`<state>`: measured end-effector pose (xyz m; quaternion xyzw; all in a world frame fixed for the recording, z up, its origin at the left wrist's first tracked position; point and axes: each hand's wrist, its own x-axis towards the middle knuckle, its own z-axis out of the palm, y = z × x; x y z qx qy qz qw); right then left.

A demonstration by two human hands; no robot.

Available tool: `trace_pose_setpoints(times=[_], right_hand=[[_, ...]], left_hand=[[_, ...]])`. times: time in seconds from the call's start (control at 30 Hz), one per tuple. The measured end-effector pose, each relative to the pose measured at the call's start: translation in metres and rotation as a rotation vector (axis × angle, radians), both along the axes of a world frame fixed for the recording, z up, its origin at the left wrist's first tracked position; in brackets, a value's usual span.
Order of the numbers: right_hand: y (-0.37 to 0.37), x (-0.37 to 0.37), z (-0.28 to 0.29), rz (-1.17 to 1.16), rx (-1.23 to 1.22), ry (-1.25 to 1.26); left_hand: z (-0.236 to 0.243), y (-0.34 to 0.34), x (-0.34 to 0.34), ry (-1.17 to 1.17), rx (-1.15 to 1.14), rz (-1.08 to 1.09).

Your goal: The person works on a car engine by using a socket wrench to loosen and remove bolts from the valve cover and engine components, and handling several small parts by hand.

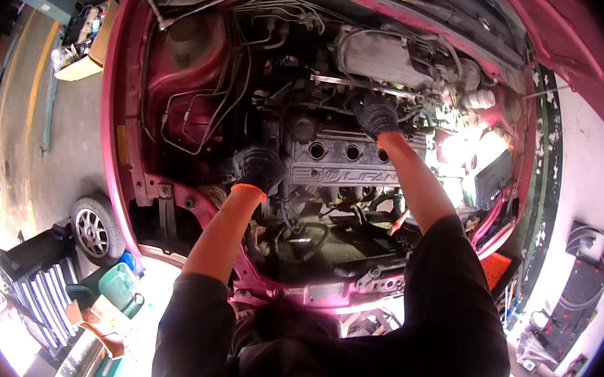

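Observation:
Both of my hands wear dark knit gloves with orange cuffs and reach into the engine bay of a red car. My left hand point(258, 167) is at the left end of the engine, beside the grey valve cover point(344, 175) with its round plug holes. My right hand point(376, 116) is over the back edge of that cover, below the ribbed grey intake housing point(384, 57). Dark gloves against dark parts hide the fingers of both hands, so I cannot make out what they grip or touch. A long metal bar point(350, 82) lies behind the right hand.
Strong light glares near a dark battery-like box point(493, 174) on the right. Metal lines point(197, 115) run along the left inner fender point(182, 76). The radiator area point(337, 247) is in front. A loose wheel point(98, 228) is on the left; a box of parts point(88, 45) is beyond.

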<state>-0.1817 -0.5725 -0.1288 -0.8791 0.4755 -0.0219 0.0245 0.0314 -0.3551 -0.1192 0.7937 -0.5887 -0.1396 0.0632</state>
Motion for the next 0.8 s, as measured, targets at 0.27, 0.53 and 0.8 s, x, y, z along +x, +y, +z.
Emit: trace_pose_setpoints(times=[0.27, 0.53, 0.8], right_hand=[[-0.015, -0.026, -0.007, 0.201, -0.046, 0.010], [0.001, -0.003, 0.008, 0.137, 0.032, 0.327], [-0.016, -0.023, -0.017, 0.443, -0.139, 0.355]], left_hand=[[0.009, -0.005, 0.008, 0.145, 0.155, -0.044], [0.015, -0.005, 0.009, 0.195, 0.084, 0.006], [0.006, -0.001, 0.010, 0.208, 0.069, -0.055]])
